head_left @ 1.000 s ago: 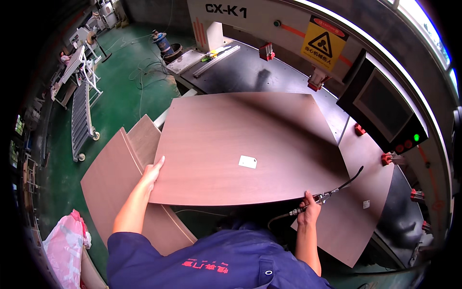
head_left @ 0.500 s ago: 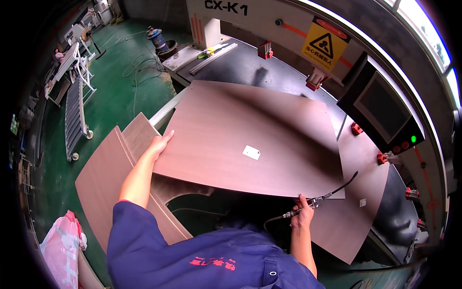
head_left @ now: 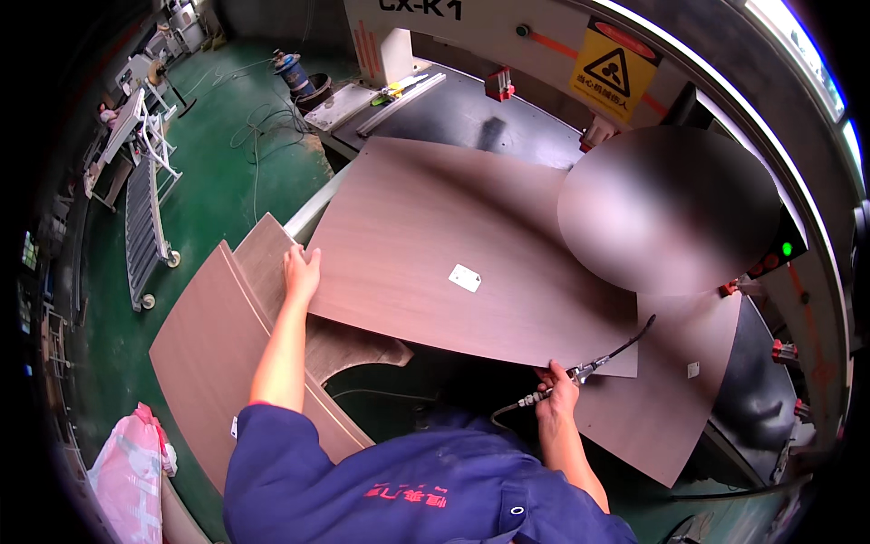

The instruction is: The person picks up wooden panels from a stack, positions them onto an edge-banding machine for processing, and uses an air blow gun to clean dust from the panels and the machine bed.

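Observation:
A large brown wood-look panel point(head_left: 426, 218) with a small white label point(head_left: 465, 277) lies tilted across the middle, over a machine's dark table. My left hand point(head_left: 302, 275) is closed on its left edge, thumb on top and the other fingers partly hidden. At the near right edge, my right hand point(head_left: 557, 394) wraps round an air blow gun point(head_left: 584, 370) with a long black nozzle and a hose. Its fingertips also touch the panel's edge. Underneath, to the right, a second brown panel point(head_left: 666, 408) rests on the machine table.
More brown panels point(head_left: 217, 335) are stacked at the left. The machine's beam point(head_left: 535, 41) spans the back, with red-tipped clamps point(head_left: 498, 83) below it. A blurred oval covers the control screen's area. A roller conveyor point(head_left: 145, 227) stands on the green floor; a pink-white bag point(head_left: 131, 471) sits lower left.
The large panel has shifted slightly and turned, its near right corner moving left. My right hand and the blow gun have moved a little left with it. My left hand keeps its hold.

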A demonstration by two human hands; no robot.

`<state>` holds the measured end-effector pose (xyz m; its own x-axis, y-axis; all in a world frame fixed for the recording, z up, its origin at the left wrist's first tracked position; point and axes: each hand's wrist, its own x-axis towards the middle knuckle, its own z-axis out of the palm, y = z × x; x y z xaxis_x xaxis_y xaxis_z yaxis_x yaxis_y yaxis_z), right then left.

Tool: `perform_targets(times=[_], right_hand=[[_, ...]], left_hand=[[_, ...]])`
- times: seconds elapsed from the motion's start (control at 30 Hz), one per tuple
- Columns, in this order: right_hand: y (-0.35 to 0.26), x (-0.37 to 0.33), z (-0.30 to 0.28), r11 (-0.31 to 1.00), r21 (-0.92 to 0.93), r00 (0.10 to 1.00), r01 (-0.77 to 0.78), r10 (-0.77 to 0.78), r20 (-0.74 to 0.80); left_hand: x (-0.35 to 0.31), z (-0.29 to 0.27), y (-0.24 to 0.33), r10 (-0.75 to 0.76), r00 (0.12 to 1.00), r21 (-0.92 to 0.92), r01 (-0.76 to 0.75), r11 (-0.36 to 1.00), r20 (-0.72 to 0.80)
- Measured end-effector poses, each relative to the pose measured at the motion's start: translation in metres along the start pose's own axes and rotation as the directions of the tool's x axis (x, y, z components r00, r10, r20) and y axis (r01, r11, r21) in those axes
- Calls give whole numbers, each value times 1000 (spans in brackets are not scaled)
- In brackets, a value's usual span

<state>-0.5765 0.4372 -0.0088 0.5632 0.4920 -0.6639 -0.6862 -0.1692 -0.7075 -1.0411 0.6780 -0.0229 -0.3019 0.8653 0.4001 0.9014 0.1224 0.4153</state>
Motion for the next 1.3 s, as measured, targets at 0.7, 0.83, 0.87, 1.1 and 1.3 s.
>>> perform_targets(times=[0.7,0.83,0.87,1.1,1.3], right_hand=[[-18,-27,-17,992,-56,904,-110,124,410],[-39,-36,-45,977,-185,854,-105,183,488],[-43,-39,-53,978,-191,845,-87,174,506],[-121,-49,-130,992,78,960,97,-113,256],[-134,29,-154,995,-90,964,33,-8,266]], left_hand=[[-255,-7,285,295,308,-114,841,-529,905],[-246,-19,298,123,302,-198,831,-520,945],[-245,-21,300,61,307,-236,829,-508,950],[-233,-35,298,-188,394,-435,845,-312,900],[-220,-48,291,-319,473,-537,830,-152,821]])
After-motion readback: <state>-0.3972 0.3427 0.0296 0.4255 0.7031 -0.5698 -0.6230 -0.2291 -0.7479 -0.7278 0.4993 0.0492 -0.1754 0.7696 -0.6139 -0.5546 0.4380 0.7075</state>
